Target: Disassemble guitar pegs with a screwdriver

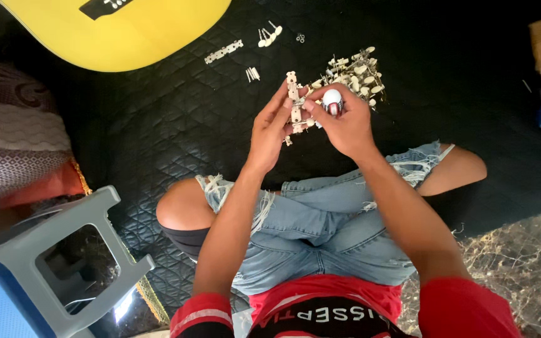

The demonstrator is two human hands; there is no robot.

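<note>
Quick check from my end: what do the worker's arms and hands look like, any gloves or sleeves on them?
No gloves: the left hand and right hand are bare, with no rings, watch or bands showing. Both forearms are uncovered. Short red sleeves cover the upper arms; the left one has a pale stripe and dark cuff edge. No marks or tape visible.

Bright, even light (corners dim)

The left hand (269, 128) grips a cream tuner plate (293, 100), held upright. The right hand (344, 122) closes on a screwdriver handle (332, 100), white and rounded, just beside the plate. A pile of tuning pegs (353, 72) lies on the black quilted mat (158, 125) behind the hands. A yellow guitar body (120, 31) lies at upper left, a grey stool (51, 250) at lower left.
</note>
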